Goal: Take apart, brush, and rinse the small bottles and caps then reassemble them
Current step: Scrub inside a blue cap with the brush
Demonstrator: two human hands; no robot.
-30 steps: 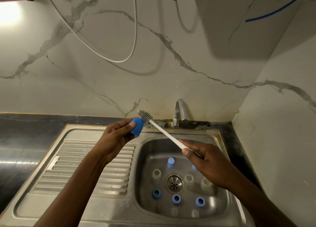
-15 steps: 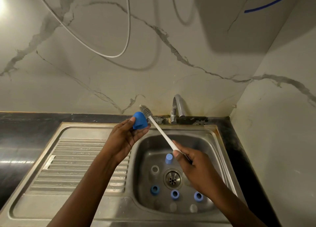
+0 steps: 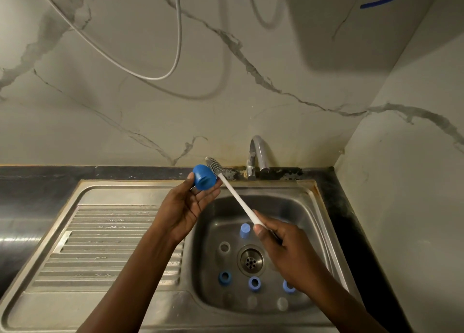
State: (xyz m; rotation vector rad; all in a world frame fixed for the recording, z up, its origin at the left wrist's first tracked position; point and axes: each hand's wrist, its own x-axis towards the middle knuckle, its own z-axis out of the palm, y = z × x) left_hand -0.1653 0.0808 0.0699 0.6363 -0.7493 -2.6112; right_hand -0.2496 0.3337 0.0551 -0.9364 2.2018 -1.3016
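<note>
A blue cap [image 3: 204,177] is held over the back edge of the sink [image 3: 125,189], pinched between thumb and fingertips of the left hand [image 3: 187,207]. The bristles of the brush [image 3: 236,197] lie just behind it. The right hand [image 3: 283,247] curls round the white handle. More blue caps [image 3: 254,283] lie in the basin, below a tap [image 3: 256,154] and a marble wall [image 3: 251,94].

Two limbs of one person, seen from above. Left forearm [image 3: 130,282] and right forearm [image 3: 334,297] were bare along all the length in view, from the lower edge of the frame to the wrist. Each was slender and narrowed slightly at the wrist. The left hand [image 3: 187,207] showed its palm side, marked by fine creases. The right hand [image 3: 286,244] showed its back, with the knuckles as low ridges. The right thumbnail [image 3: 258,229] was short and rounded. The upper arms lay outside the frame, so any clothing there could not be told.
</note>
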